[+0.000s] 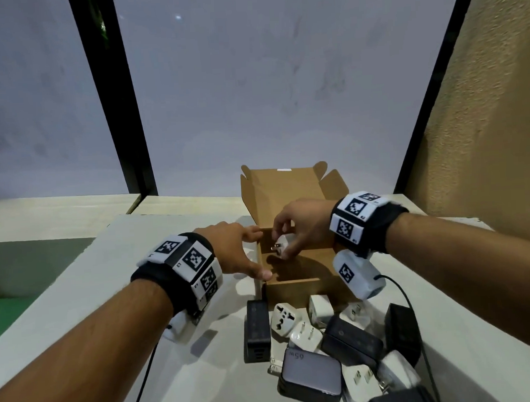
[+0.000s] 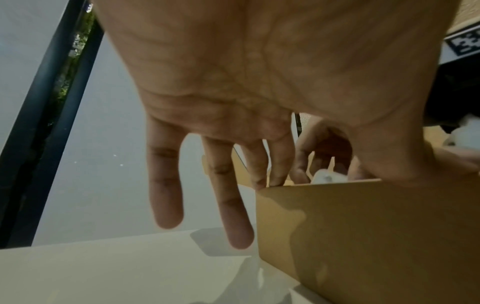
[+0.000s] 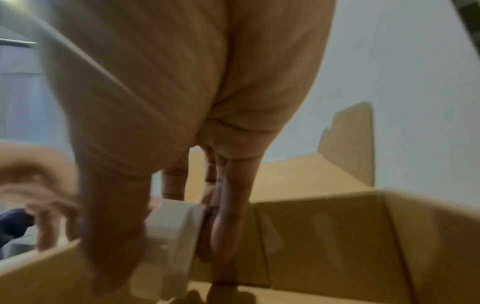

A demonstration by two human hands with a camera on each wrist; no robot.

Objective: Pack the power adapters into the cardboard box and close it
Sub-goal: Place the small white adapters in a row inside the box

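An open cardboard box (image 1: 295, 283) stands on the table with its lid (image 1: 285, 193) upright at the back. My right hand (image 1: 299, 226) holds a small white adapter (image 1: 282, 242) with metal prongs inside the box, pinched between thumb and fingers (image 3: 226, 218); the same white adapter (image 3: 174, 236) shows in the right wrist view. My left hand (image 1: 242, 251) rests on the box's left wall (image 2: 363, 226), thumb on the front corner, fingers (image 2: 166, 185) straight. A pile of white and black adapters (image 1: 326, 342) lies in front of the box.
A black brick adapter (image 1: 258, 330) and a grey one marked 65W (image 1: 311, 379) lie nearest me. A black cable (image 1: 414, 316) runs down the right. The white table's left edge (image 1: 61, 266) drops to a green floor. A glass wall with black frames stands behind.
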